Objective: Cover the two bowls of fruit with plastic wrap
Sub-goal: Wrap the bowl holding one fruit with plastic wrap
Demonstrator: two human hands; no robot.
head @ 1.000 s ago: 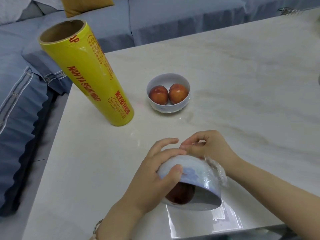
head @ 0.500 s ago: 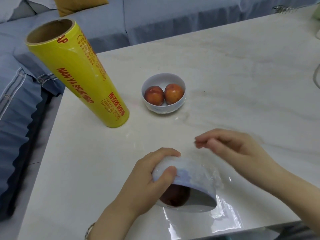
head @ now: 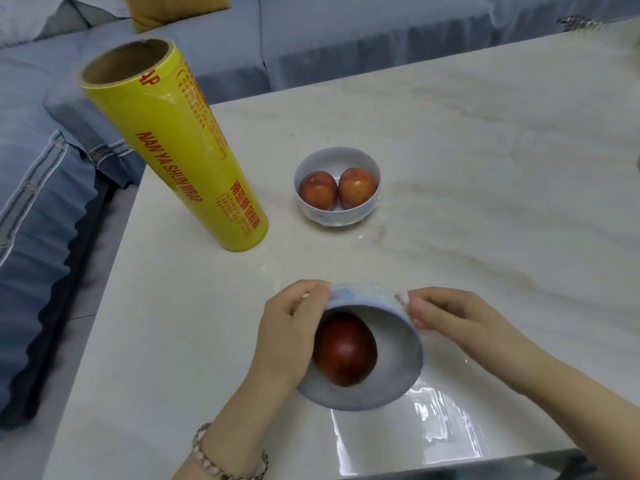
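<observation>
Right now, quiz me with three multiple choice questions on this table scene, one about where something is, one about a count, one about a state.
1. Where is the yellow roll of wrap relative to the far bowl?
A. left of it
B. inside it
C. right of it

2. How many fruits lie in the far bowl?
A. one
B. two
C. four

3. How is the near bowl held?
A. flat, untouched
B. upside down
C. tilted toward the camera

Answers: 1 A, roll stands left. 2 B, two sit side by side. 3 C, left hand and right hand grip it tipped, showing its fruit.
</observation>
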